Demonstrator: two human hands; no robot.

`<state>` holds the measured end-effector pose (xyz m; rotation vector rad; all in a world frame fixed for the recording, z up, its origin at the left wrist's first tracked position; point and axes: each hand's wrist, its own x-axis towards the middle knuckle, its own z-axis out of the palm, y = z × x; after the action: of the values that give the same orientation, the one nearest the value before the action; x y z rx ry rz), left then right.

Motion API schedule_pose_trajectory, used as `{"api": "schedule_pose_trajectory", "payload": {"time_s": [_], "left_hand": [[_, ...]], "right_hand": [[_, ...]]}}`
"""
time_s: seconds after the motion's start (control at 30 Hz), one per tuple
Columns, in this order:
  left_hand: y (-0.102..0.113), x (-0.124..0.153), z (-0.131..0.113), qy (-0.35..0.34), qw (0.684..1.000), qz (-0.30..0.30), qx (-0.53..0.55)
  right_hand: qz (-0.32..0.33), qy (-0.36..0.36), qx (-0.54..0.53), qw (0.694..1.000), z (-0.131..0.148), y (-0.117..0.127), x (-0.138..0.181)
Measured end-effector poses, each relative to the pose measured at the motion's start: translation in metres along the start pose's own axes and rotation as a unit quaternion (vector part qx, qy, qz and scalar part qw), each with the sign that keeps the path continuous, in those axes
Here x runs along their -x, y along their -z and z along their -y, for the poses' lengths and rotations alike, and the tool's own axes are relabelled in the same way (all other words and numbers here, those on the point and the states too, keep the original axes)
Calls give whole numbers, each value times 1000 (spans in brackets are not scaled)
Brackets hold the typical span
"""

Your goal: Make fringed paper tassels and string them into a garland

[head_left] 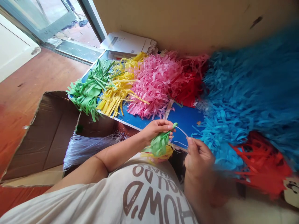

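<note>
My left hand pinches the twisted top of a green paper tassel, whose fringed strips hang down in front of my shirt. From that top a thin white string runs to my right hand, where thumb and finger are closed on it. A loop of the string bends below, between the two hands. Partly hidden beneath the green tassel are yellow and pink tassels near my lap. Both hands are just over the front edge of a blue table.
Along the table lie heaps of green, yellow, pink, red and blue fringed paper. More red paper is at right. A cardboard box and bundled clear strands stand left. White papers sit behind.
</note>
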<state>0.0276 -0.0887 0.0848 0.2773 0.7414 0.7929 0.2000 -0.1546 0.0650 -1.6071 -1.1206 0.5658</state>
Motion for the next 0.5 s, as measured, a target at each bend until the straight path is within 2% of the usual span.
{"api": "schedule_pose_trajectory", "payload": {"time_s": [0.23,0.37,0.43,0.5], "left_hand": [[-2,0,-1,-9,1000,-4,-7],[-3,1,3,-58,996,-5,-72],[-2,2,7,-108,983,11,-145],[-1,4,10,-171,957,23,-235]], "right_hand": [[3,19,9,1000,3,2,-2],[16,70,40,997,5,1,0],[44,82,53,994,5,1,-2],[128,66,34,989,4,1,-6]]}}
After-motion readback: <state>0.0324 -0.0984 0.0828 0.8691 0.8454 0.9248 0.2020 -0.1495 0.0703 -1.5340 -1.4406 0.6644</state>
